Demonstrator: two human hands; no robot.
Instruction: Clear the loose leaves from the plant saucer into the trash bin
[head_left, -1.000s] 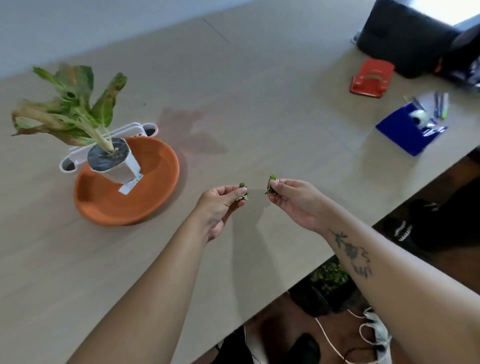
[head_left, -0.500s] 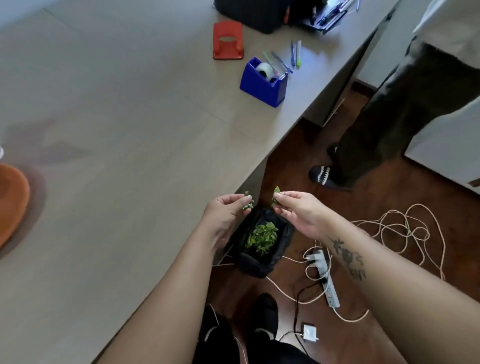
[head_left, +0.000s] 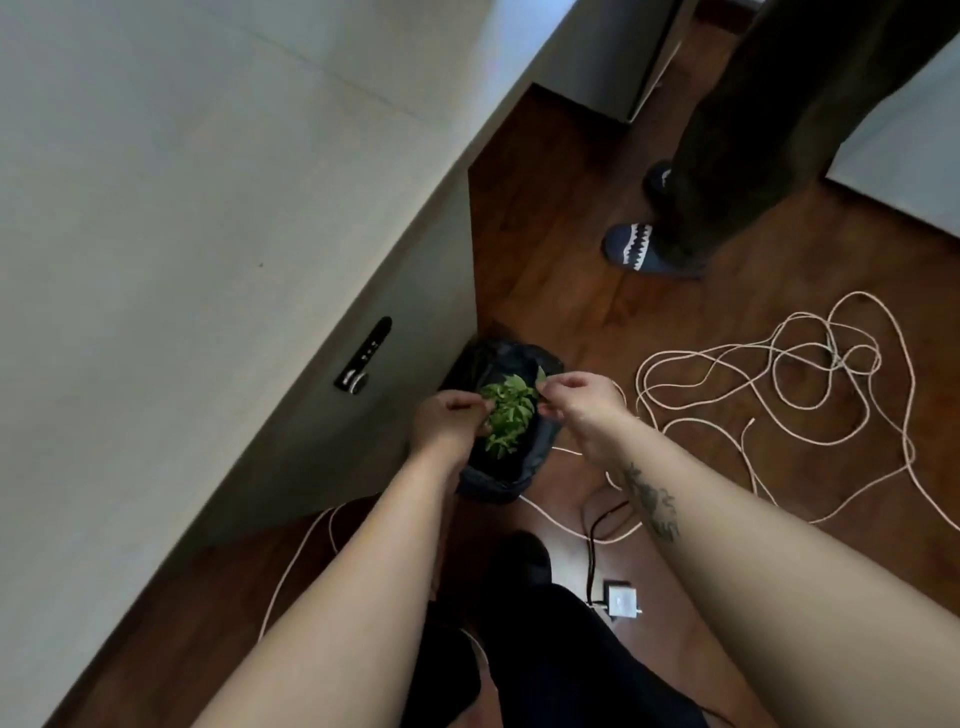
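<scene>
Both hands over trash bin (head_left: 498, 480), black-lined, on wood floor (head_left: 571, 218) just beside desk (head_left: 182, 208) edge. Pile of green leaves (head_left: 506, 418) inside bin. R hand (head_left: 579, 410) pinching small leaf (head_left: 541, 375) btwn thumb + fingertips, above bin mouth. L hand (head_left: 449, 423) fingers curled in, tips at leaf pile; whether it grips anything – can't tell. Saucer out of view. White cord (head_left: 779, 374) looped on floor to right; 2nd person's slipper (head_left: 644, 249) beyond

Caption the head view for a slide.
Both hands, left hand and right hand, pinch leaf scraps above the leaf-filled trash bin beside the table.
</scene>
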